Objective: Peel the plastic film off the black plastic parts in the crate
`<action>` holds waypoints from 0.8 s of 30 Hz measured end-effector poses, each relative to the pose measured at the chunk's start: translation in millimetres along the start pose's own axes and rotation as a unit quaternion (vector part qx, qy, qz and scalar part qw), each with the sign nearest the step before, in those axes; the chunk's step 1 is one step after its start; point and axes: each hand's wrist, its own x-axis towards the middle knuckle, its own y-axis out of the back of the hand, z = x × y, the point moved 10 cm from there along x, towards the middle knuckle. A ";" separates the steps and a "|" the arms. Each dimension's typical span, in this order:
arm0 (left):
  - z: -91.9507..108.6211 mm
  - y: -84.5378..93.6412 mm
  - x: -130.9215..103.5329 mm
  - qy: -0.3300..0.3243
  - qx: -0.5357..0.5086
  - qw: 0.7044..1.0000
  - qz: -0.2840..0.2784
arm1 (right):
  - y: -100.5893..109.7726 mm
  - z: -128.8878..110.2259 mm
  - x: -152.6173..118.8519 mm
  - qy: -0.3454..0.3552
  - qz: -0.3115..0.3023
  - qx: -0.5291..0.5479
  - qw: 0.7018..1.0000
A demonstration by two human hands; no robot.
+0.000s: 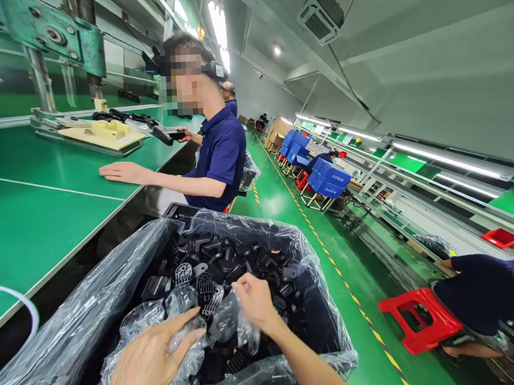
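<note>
Green bench [36, 219] runs along the left, thin white line across its top. On it: a pale yellow fixture block [103, 134] on a flat base plate [67, 139] under a green press [45, 31], black parts [126, 116] beside the block, and a co-worker's hand [122, 171] flat on the surface near the edge. White tube [18, 299] curves over the near corner. Green floor [283, 208] with yellow-black striped line carries a black bin [176, 210] lined with clear plastic, a red stool [420, 319] and blue crates on stands [328, 178].

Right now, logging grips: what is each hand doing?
Left hand: pinching the clear plastic liner.
Right hand: gripping the same liner over the black parts.
</note>
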 end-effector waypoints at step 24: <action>-1.9 -18.9 0.3 0.047 0.085 0.989 -0.116 | -102.7 28.2 -32.4 -0.138 -0.359 0.131 0.914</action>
